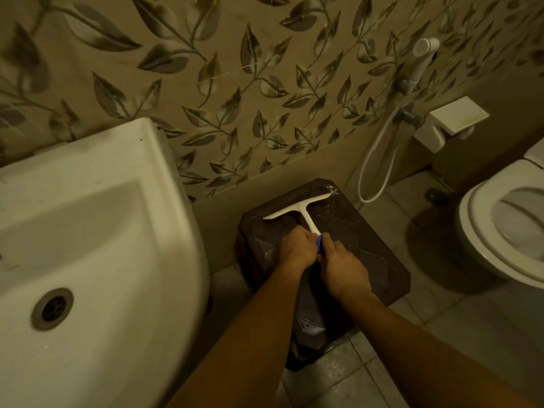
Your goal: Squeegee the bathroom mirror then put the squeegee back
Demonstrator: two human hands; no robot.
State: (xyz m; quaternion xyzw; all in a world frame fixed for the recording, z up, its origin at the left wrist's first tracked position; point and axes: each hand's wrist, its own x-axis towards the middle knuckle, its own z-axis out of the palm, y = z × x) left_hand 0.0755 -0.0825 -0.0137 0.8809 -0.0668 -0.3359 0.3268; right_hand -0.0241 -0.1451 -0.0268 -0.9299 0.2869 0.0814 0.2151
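Leaf-pattern tiled wall (265, 83) fills the far side. White washbasin (164, 201) on the left, drain near. White toilet (477, 231) on the right, seat down, lid up. Dark brown plastic stool (368, 245) stands on the tiled floor (441, 328) between the basin and the toilet, against the wall. White bidet sprayer (424, 54) hangs far right with its hose looping down; a white paper holder (453, 119) is just beside it. White T-shaped squeegee (303, 210) lies on the stool top, blade far, blue-ended handle near. Left hand (297, 248) has fingers curled around the handle. Right hand (341, 266) pinches the blue end. Both hands are touching each other.
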